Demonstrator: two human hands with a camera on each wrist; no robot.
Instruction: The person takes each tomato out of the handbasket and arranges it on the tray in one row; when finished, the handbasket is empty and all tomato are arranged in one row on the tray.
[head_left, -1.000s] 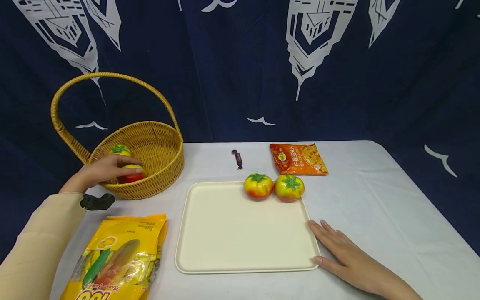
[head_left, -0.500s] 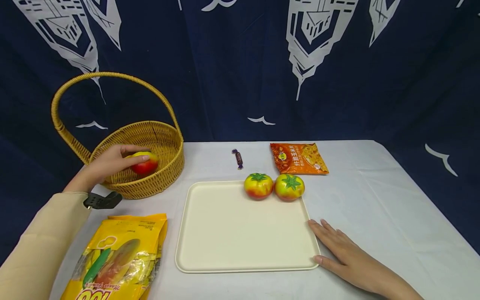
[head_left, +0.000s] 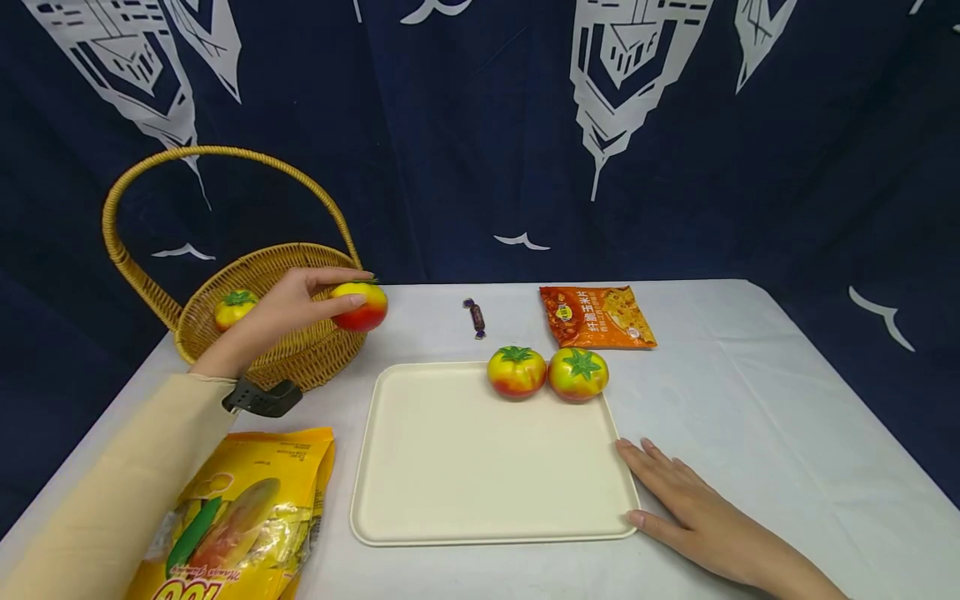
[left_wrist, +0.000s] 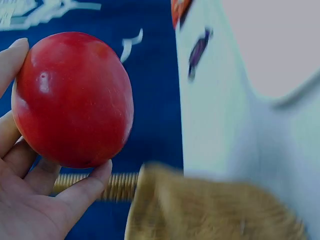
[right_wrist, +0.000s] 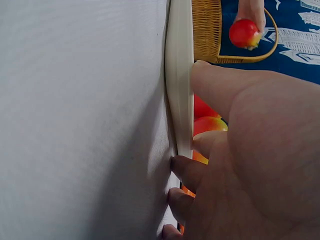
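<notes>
The tomato [head_left: 366, 315] is glossy, yellow above and deep red below, with a sheen on its smooth red side. It is in the air at the basket's right rim, toward the desk's far left corner. The left hand [head_left: 288, 307] grips it between thumb and fingers, spread to its width. The right hand [head_left: 697, 525] lies with fingers extended, thumb and forefinger touching the right edge of the tray [head_left: 491, 540]. A second tomato [head_left: 234, 310] sits in the basket [head_left: 341, 362]; a third tomato [head_left: 517, 375] and fourth tomato [head_left: 578, 377] stand side by side at the tray's far right corner. The candy [head_left: 476, 319] and orange packet [head_left: 597, 318] lie near the far edge of the desk [head_left: 765, 417], the yellow bag [head_left: 247, 517] toward its left edge.
</notes>
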